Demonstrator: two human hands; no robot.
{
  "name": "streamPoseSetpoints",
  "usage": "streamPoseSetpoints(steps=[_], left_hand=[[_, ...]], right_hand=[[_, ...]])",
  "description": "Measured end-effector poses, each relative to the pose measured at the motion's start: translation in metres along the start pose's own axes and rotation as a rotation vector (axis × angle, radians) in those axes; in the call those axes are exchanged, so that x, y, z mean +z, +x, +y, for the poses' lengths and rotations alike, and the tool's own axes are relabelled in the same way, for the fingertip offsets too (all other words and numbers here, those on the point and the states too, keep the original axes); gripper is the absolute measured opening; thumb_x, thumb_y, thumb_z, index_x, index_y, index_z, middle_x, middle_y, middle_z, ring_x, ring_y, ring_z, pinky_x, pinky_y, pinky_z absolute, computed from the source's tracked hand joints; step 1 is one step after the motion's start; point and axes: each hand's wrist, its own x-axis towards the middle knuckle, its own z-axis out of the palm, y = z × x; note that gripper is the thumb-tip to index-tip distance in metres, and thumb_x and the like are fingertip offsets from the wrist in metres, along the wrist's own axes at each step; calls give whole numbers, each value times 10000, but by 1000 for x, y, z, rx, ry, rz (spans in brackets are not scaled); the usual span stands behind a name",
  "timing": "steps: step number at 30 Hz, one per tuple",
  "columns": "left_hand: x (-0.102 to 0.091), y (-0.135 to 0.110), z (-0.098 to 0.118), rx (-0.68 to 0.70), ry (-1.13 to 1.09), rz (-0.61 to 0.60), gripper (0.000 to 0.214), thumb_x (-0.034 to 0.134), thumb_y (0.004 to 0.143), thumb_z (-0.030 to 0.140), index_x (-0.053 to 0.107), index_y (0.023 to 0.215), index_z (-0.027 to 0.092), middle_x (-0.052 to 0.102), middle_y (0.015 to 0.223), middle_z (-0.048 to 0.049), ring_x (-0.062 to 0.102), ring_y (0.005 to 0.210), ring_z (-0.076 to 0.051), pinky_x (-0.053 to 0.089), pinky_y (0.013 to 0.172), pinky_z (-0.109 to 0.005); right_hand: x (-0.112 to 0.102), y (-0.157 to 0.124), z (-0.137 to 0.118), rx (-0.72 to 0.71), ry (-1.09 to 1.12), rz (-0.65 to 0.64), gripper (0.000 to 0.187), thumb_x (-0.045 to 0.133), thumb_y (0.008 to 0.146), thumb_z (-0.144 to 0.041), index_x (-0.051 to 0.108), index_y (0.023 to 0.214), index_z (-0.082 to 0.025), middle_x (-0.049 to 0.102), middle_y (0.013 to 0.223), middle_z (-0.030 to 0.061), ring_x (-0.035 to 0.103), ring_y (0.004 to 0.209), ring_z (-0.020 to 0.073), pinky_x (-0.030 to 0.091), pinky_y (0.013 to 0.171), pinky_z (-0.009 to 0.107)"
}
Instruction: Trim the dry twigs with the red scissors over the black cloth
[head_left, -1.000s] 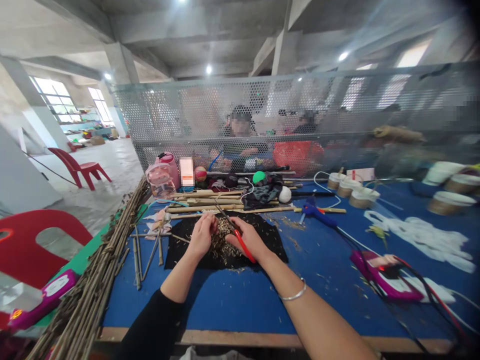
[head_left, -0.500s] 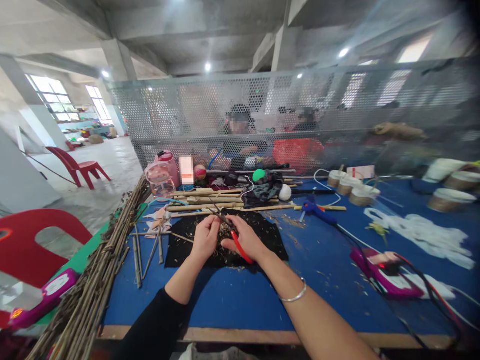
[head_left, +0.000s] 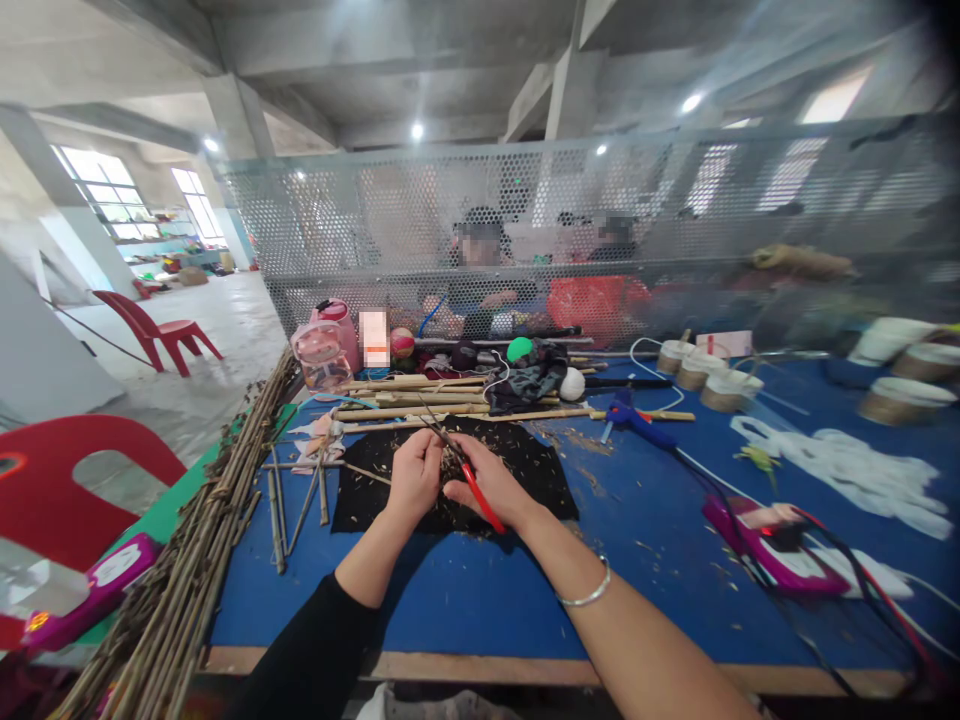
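Observation:
My right hand point(head_left: 491, 485) is closed around a pair of scissors point(head_left: 480, 497) with red handles. The dark blades point up and to the left, their tips slightly apart above my left hand. My left hand point(head_left: 416, 470) has its fingers pinched together close beside the blades; whatever is between them is hidden or too small to name. Both hands are over a black cloth point(head_left: 360, 505) strewn with small pale clippings. A thin twig point(head_left: 365, 473) runs across the cloth's left side up to my left hand, and I cannot tell whether it is held.
Long sticks point(head_left: 187, 560) lie bundled along the table's left edge, with short cut pieces point(head_left: 277, 525) nearby. Bamboo rods point(head_left: 420, 410) lie behind the cloth. To the right are a blue glue gun point(head_left: 630, 415), its cable and several pots point(head_left: 727, 388). People sit behind the mesh screen point(head_left: 322, 220).
My hands and the scissors keep almost the same place and pose. The whole view has shifted very slightly.

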Motion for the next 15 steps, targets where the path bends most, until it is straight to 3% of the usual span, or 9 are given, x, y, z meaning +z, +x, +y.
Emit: streamPoseSetpoints(steps=[7, 15], left_hand=[[2, -1, 0, -1, 100, 61, 247, 354, 836, 218, 562, 715, 164, 549, 666, -2, 489, 642, -112, 389, 630, -211], [2, -3, -1, 29, 56, 130, 234, 348, 826, 193, 571, 761, 161, 589, 726, -16, 522, 683, -117, 406, 665, -220]], right_hand=[[7, 0, -4, -9, 3, 82, 677, 550, 683, -631, 455, 1166, -166, 544, 1085, 116, 518, 987, 231, 414, 869, 353], [5, 3, -11, 22, -43, 115, 694, 631, 621, -606, 498, 1139, -164, 573, 1069, 117, 536, 985, 238, 422, 877, 366]])
